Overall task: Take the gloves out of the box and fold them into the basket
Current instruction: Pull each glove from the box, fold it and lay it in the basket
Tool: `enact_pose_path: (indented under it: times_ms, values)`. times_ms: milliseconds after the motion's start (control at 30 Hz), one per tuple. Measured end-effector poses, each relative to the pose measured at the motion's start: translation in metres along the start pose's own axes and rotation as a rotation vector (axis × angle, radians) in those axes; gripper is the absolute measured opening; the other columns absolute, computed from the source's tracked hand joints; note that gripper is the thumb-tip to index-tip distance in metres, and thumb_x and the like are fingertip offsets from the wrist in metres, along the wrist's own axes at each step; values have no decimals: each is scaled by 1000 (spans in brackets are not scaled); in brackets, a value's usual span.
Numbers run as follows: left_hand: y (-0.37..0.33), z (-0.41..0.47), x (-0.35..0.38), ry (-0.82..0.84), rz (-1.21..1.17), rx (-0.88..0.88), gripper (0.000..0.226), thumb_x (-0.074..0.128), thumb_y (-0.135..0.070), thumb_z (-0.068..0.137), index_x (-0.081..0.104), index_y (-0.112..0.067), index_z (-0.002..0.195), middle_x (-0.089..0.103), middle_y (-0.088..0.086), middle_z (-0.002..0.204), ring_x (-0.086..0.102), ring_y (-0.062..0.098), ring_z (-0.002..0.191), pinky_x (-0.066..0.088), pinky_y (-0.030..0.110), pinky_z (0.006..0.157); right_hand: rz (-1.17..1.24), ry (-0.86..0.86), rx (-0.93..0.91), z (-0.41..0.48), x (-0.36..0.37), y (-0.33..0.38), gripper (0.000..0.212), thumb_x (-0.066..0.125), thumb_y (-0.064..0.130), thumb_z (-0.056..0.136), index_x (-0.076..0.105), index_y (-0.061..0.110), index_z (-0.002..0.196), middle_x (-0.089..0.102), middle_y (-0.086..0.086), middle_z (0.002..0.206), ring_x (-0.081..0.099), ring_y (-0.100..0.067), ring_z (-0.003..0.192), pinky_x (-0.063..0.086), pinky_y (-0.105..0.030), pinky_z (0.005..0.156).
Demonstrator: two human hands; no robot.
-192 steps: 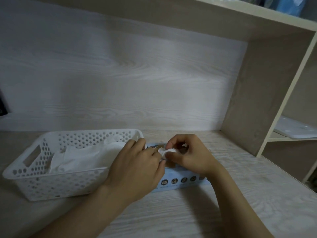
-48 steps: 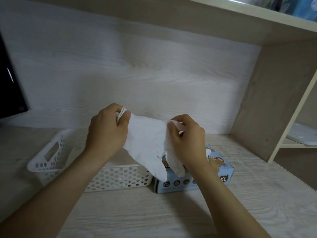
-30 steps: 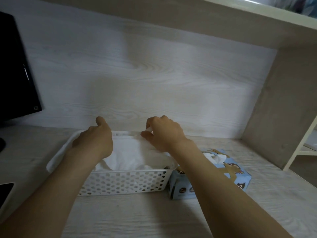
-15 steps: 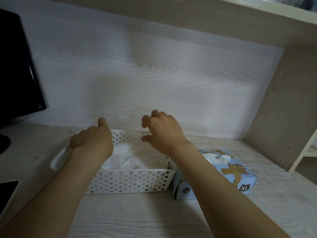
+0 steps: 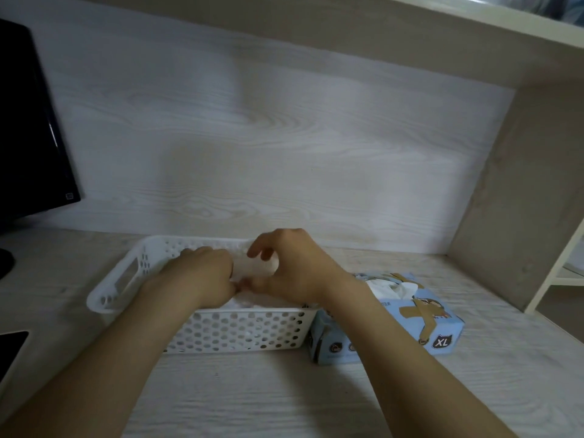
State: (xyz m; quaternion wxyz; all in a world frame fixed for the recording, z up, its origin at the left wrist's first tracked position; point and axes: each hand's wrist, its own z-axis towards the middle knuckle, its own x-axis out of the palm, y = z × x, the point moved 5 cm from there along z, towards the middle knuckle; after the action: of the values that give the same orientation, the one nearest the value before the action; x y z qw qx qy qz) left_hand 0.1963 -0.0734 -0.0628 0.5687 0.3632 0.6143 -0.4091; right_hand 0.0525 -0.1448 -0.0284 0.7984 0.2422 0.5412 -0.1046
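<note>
1. At the far left a dark monitor (image 5: 28, 121) stands at the back of the desk (image 5: 284, 399) and a phone (image 5: 9, 352) lies at its near edge. Neither figures in our job.
2. The white basket (image 5: 240, 333) sits left of centre, and both hands reach down into it.
3. The left hand (image 5: 202, 276) is knuckles-up inside the basket. Its fingers are curled under and hidden, so we cannot tell whether they pinch anything.
4. Between the hands we see the white glove (image 5: 252, 268), lying in the basket. We judge we are at the folding-and-laying step, not the drawing-out.
5. The right hand (image 5: 294, 267) arches over the glove, thumb low beside the left hand and forefinger raised. Whether it actually grips the glove we cannot tell.
6. The blue box (image 5: 410, 324) stands just beside the basket's right end, and the next glove (image 5: 392, 287) pokes up from its opening.
7. Next, we reckon, we should press the fold flat, let go, lift both hands clear of the rim and send the right hand to the box. The thin material may cling, so the release wants care.
</note>
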Motion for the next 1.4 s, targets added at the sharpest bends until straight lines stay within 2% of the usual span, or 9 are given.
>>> enact_pose_path:
  times_ms: [100, 200, 367, 500, 733, 867, 933, 1100, 1400]
  values:
    - [-8, -6, -15, -226, 14, 27, 23, 53, -40, 100, 58, -26, 83, 65, 2, 98, 63, 26, 92, 49, 35, 73, 137, -307, -38, -15, -19, -7, 18, 73, 39, 93, 78, 27, 105, 72, 11, 92, 66, -6, 87, 55, -30, 80]
    - [-36, -26, -34, -464, 58, 93, 20, 47, -33, 103, 61, -24, 92, 63, -1, 97, 61, 26, 86, 41, 34, 65, 270, -491, 12, -34, -30, -26, 13, 65, 24, 99, 78, 24, 97, 70, 12, 77, 64, -7, 70, 44, -17, 64]
    - [-90, -61, -41, -695, -122, 363, 21, 45, -32, 103, 62, -25, 93, 61, -7, 85, 60, 21, 70, 51, 36, 65, 372, -459, 92, -62, -45, -62, 30, 53, 4, 96, 77, 22, 101, 71, -2, 70, 60, -9, 55, 42, -19, 52]
    - [-124, -79, -24, -846, -122, 571, 19, 49, -29, 98, 64, -23, 86, 56, -8, 78, 50, 15, 57, 36, 28, 57, 353, -338, 101, -81, -53, -84, 28, 54, 16, 82, 78, 24, 93, 75, 7, 87, 65, -4, 79, 41, -10, 64]
    - [-140, -73, 13, -835, 15, 680, 38, 52, -56, 98, 70, -22, 91, 62, -7, 85, 55, 17, 81, 49, 34, 68, 341, -243, 98, -104, -45, -105, 32, 63, 44, 67, 76, 30, 93, 73, 10, 94, 69, -11, 91, 57, -24, 76]
    - [-142, -72, 16, -805, 32, 695, 44, 49, -64, 94, 76, -30, 99, 67, -15, 85, 58, 13, 77, 51, 30, 63, 327, -267, 115, -103, -42, -110, 7, 74, 28, 79, 77, 28, 86, 74, 10, 89, 70, -9, 86, 59, -29, 75]
    - [-144, -73, 16, -817, 42, 695, 45, 48, -65, 93, 79, -32, 99, 68, -17, 86, 59, 12, 75, 47, 28, 57, 272, -276, 120, -101, -39, -113, 13, 75, 15, 85, 78, 28, 84, 75, 11, 87, 70, -8, 85, 59, -32, 76]
    - [-146, -70, 20, -812, 92, 656, 55, 37, -67, 95, 78, -31, 94, 67, -16, 84, 59, 12, 76, 41, 26, 53, 199, -363, 111, -96, -35, -117, 11, 72, 18, 95, 80, 26, 93, 76, 11, 89, 69, -6, 85, 55, -27, 78]
    - [-148, -70, 23, -790, 141, 643, 58, 31, -64, 100, 75, -27, 111, 69, -13, 91, 59, 15, 82, 45, 29, 53, 184, -716, 186, -99, -44, -113, 22, 62, 26, 107, 74, 15, 92, 69, 12, 78, 65, -4, 76, 44, -10, 65]
